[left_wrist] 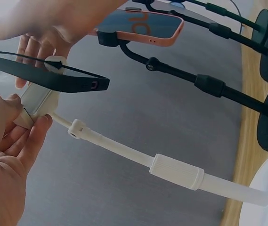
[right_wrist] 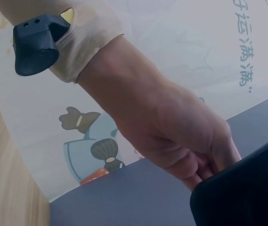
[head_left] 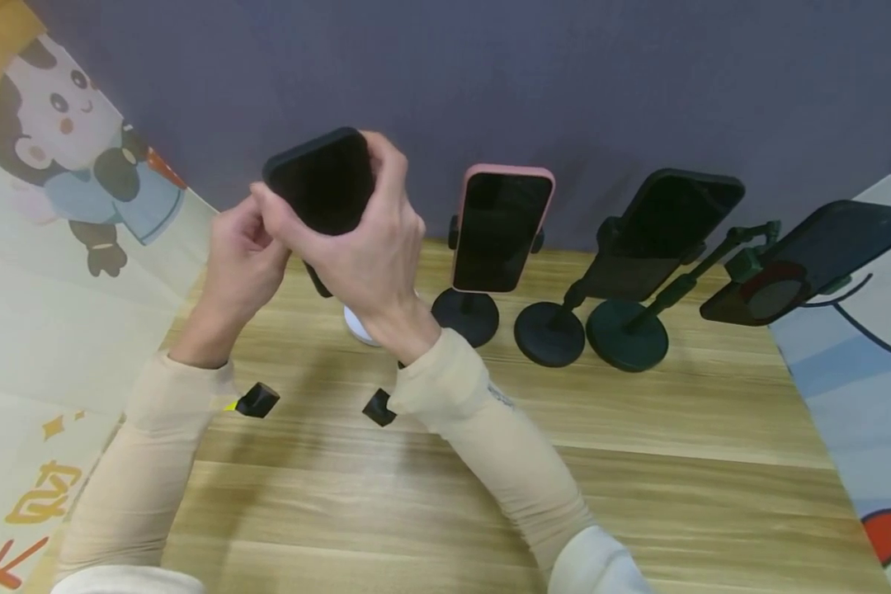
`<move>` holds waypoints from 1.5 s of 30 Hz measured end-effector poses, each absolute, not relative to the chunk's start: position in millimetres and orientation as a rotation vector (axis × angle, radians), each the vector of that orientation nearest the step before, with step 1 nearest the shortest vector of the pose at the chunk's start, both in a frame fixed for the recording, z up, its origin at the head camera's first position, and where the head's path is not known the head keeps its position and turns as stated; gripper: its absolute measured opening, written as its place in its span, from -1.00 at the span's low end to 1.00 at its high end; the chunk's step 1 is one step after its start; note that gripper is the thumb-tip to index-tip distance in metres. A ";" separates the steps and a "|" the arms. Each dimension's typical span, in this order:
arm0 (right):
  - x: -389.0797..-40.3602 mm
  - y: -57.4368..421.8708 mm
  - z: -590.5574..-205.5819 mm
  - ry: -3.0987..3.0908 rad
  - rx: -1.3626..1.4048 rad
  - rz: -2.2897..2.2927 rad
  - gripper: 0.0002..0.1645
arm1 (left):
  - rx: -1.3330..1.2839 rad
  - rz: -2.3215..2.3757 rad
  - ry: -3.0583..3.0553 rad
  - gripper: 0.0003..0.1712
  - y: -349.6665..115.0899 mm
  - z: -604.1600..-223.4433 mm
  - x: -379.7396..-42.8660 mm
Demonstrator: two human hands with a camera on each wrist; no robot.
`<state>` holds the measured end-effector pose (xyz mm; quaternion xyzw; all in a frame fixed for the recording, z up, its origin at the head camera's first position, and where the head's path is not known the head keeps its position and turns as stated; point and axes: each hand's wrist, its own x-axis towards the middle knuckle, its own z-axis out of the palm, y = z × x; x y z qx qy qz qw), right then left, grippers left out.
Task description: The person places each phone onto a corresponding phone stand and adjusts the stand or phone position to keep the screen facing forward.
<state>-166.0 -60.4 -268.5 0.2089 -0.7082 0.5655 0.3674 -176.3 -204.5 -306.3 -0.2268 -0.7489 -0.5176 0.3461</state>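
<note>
My right hand [head_left: 374, 247] grips a black smartphone [head_left: 327, 186] by its sides, screen facing up towards the head camera. In the left wrist view the phone [left_wrist: 53, 77] is nearly edge-on, in front of the white clamp [left_wrist: 37, 101] of a phone stand. The thumb and fingers of my left hand [left_wrist: 6, 150] pinch the lower end of that clamp. A white jointed arm [left_wrist: 124, 153] runs from the clamp down to a round white base [left_wrist: 261, 207]. Across the right wrist view, the left hand [right_wrist: 171, 132] reaches behind the phone's corner [right_wrist: 247, 188].
To the right stand a pink-cased phone [head_left: 501, 231] on a black-based holder [head_left: 465, 318], a dark phone [head_left: 661, 235] on another black base [head_left: 549, 334], and a tilted phone [head_left: 824, 256] on a dark green stand [head_left: 627, 334]. A grey wall [head_left: 564, 82] rises behind the wooden table [head_left: 676, 470].
</note>
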 end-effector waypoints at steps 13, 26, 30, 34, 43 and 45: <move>-174.9 -64.3 -269.1 -1.722 0.514 1.281 -0.08 | -0.684 -1.322 -1.876 -0.93 -203.1 -302.9 -175.1; -186.6 -66.4 -274.2 -1.645 0.488 1.207 -0.08 | -0.700 -1.316 -1.905 -0.92 -196.1 -300.3 -175.1; -191.9 -67.3 -275.8 -1.604 0.510 1.197 -0.09 | -0.690 -1.318 -1.916 -0.92 -195.0 -300.7 -175.6; -195.2 -68.5 -277.3 -1.589 0.501 1.189 -0.09 | -0.675 -1.319 -1.919 -0.92 -194.1 -301.1 -175.9; -195.8 -70.2 -279.2 -1.564 0.492 1.142 -0.08 | -0.685 -1.280 -1.911 -0.92 -194.1 -302.6 -174.4; -196.0 -70.3 -278.7 -1.555 0.494 1.137 -0.08 | -0.698 -1.279 -1.901 -0.90 -194.1 -302.7 -174.4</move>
